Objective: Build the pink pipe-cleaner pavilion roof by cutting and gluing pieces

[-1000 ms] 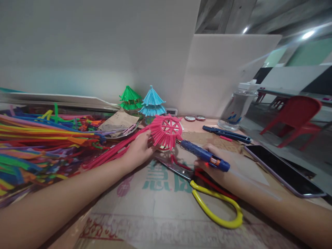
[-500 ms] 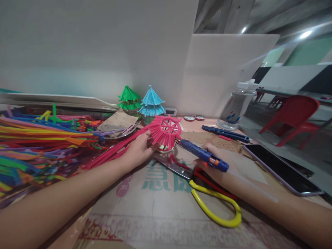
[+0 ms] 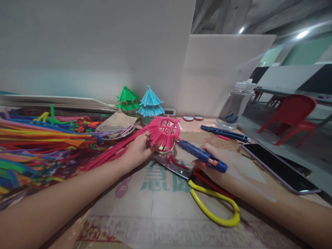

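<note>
My left hand (image 3: 141, 149) is closed at the near left edge of a round pink pipe-cleaner roof (image 3: 165, 134), its thumb and fingers pinching the rim. The roof has a spoked ring in its middle and strips fanning outward. Around the grip of a blue hot glue gun (image 3: 198, 153) my right hand (image 3: 207, 162) is closed; the gun's nozzle meets the roof's right edge, and a clear glue stick trails from its back. Below both hands, scissors (image 3: 215, 204) with yellow and red handles lie on the cardboard. Long pink pipe cleaners (image 3: 109, 155) stretch out beneath my left wrist.
Many coloured pipe cleaners (image 3: 38, 138) pile up at left. Green (image 3: 128, 98) and blue (image 3: 149, 101) two-tiered pipe-cleaner roofs stand at the back. To the right are a clear bottle (image 3: 232, 107), a dark blue flat tool (image 3: 224, 133) and a phone (image 3: 280, 168).
</note>
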Available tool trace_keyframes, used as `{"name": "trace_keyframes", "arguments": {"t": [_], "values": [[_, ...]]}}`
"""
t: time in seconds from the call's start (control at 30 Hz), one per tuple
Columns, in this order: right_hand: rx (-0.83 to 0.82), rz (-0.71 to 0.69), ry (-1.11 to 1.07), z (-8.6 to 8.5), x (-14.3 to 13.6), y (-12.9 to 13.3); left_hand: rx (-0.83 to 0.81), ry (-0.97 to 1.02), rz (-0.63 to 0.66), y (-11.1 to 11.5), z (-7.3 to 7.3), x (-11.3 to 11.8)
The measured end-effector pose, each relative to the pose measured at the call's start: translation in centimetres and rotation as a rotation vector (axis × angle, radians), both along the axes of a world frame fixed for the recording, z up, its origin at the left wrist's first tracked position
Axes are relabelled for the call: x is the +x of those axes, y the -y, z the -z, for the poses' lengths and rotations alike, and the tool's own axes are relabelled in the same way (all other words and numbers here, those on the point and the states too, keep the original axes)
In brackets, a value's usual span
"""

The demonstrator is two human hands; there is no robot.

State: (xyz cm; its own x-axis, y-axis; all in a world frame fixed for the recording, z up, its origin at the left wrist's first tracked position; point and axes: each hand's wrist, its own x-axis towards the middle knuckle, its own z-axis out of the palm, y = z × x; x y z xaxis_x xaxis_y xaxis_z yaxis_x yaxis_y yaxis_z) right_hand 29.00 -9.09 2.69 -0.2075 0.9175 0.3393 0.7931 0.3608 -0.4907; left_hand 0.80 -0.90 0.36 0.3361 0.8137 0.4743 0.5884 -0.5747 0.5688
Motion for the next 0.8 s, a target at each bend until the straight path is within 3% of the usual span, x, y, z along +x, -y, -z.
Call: {"name": "trace_keyframes", "arguments": {"t": [0.3,0.47,0.7,0.8], "values": [[0.035,-0.023,-0.015,0.0,-0.1,0.1,0.048,0.04,0.092,0.1,-0.7,0.4],[0.048,-0.015,-0.04,-0.1,-0.2,0.3,0.082,-0.005,0.072,0.1,-0.6,0.3],[0.015,0.052,0.039,-3.0,-1.5,1.7,0.058,0.035,0.112,0.2,-1.0,0.6],[0.006,0.076,0.096,-3.5,-1.7,1.9,0.064,0.046,0.118,0.2,-0.9,0.6]]}}
